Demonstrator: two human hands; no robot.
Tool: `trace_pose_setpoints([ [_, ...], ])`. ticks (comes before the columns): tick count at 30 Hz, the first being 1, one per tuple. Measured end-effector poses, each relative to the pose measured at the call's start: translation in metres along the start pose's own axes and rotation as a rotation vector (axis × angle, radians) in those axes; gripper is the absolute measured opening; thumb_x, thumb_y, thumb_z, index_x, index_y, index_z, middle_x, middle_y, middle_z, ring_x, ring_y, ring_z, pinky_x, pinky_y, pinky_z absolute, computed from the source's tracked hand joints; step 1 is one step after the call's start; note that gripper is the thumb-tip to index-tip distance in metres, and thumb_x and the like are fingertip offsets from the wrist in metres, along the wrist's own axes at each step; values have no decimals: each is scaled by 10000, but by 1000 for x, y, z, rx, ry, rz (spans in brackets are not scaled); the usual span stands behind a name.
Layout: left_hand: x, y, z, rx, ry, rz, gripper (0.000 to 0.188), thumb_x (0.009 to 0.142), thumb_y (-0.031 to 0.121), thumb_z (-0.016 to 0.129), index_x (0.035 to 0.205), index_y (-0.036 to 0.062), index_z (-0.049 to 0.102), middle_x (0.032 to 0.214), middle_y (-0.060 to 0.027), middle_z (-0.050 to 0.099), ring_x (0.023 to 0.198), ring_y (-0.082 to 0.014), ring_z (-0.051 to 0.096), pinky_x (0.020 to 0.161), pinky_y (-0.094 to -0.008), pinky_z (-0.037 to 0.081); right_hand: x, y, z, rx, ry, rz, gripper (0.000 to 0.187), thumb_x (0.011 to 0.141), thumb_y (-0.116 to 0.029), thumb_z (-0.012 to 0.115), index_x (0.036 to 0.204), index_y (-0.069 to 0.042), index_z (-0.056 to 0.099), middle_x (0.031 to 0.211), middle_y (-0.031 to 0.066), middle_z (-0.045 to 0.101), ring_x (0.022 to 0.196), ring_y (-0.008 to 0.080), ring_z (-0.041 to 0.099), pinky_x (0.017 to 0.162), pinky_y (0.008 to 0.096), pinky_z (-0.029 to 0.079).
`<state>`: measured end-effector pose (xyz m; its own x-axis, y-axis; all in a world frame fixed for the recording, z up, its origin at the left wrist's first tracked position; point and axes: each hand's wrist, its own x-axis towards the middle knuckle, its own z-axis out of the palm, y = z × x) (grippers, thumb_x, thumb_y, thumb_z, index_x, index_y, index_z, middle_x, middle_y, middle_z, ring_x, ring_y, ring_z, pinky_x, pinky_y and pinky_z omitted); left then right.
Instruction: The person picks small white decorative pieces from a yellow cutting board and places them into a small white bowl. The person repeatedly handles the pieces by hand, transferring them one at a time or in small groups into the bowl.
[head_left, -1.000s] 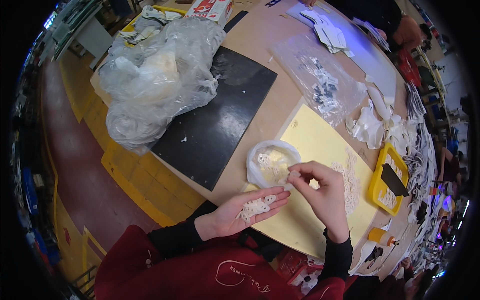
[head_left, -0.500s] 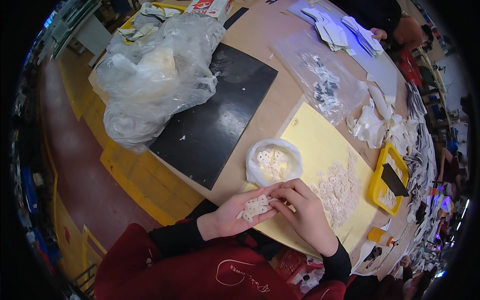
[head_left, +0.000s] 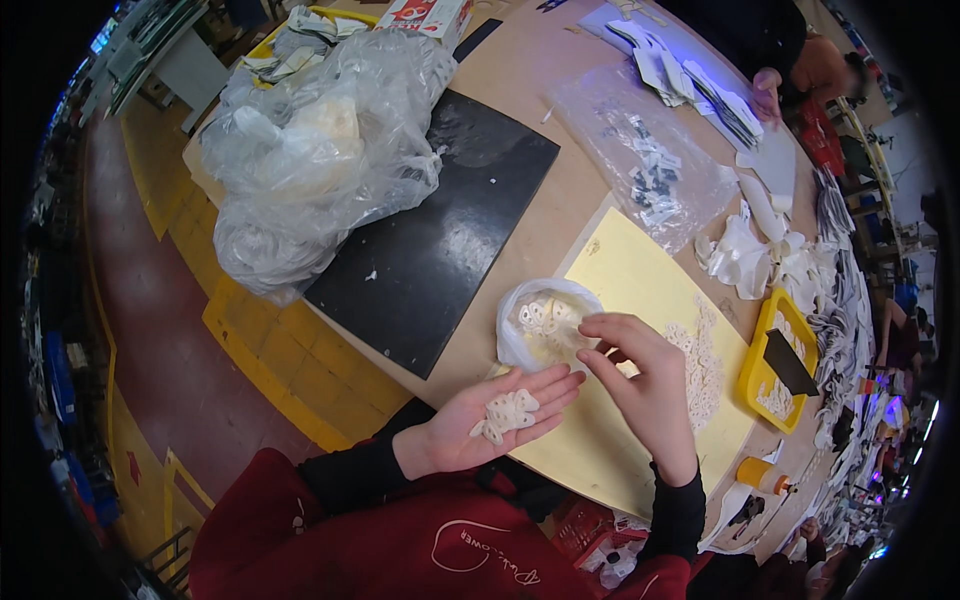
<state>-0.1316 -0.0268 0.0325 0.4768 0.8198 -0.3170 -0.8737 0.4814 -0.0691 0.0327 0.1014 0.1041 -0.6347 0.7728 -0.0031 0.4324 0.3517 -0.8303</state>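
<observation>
My left hand (head_left: 487,418) lies palm up, its fingers stretched out flat. Small off-white pieces with holes (head_left: 505,412) rest in a little heap on that palm. Above the right side of a tub lined with a thin white plastic bag (head_left: 515,350) hovers my right hand (head_left: 640,375), thumb and forefinger parted with nothing visible between them. More of the same pieces (head_left: 545,315) lie inside the tub. A wide spread of them (head_left: 700,375) covers part of a yellow sheet (head_left: 625,265), partly hidden behind my right hand.
A black board (head_left: 450,230) and a bulky clear plastic bag (head_left: 320,160) occupy the left. To the right stand a yellow tray (head_left: 750,375) and an orange-and-white bottle (head_left: 762,474). Further back are a flat clear bag (head_left: 650,150), stacked white cutouts (head_left: 660,70) and another person's hand (head_left: 767,95).
My right hand has left the left palm and moved right and up to the lined tub, its fingers parting. My left fingers have straightened. The other person's hand at the far right has shifted.
</observation>
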Motion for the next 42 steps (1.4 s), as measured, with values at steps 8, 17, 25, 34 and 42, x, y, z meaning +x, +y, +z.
trace_pose_setpoints([
  [8,4,-10,-30,-53,-120,32,542,1137,387,312,1577,71,321,1410,-44,511,1324,-175,507,1171,-384,399,-33,-8,38,-132,-72,-90,198,845,-45,770,1015,-6,677,996,123,627,845,291,680,704,368,567],
  [17,7,-7,2,40,92,60,529,1135,387,330,1600,135,310,1382,-24,526,1266,-176,538,1157,-364,404,-32,-10,36,4,-161,-30,169,857,12,753,1006,10,672,997,100,645,806,214,675,675,305,562],
  [25,9,-9,-17,-13,-79,61,543,1134,348,341,1596,68,289,1500,-59,454,1337,-155,487,1214,-365,343,-22,-4,20,253,-185,287,216,869,-15,760,1080,-7,714,920,45,720,821,114,653,780,274,530],
  [34,4,-3,2,50,75,67,598,1131,346,314,1619,27,178,1617,-126,329,1492,-207,350,1287,-383,231,-18,-7,4,225,-89,332,262,886,-5,755,1146,19,733,982,77,768,931,134,729,861,276,569],
  [42,-2,-3,5,-21,8,87,594,1132,406,276,1601,44,237,1581,-75,376,1476,-196,365,1252,-363,286,2,-12,0,-132,41,-16,362,856,-36,757,1213,-14,699,1072,179,736,966,255,723,852,343,567],
])
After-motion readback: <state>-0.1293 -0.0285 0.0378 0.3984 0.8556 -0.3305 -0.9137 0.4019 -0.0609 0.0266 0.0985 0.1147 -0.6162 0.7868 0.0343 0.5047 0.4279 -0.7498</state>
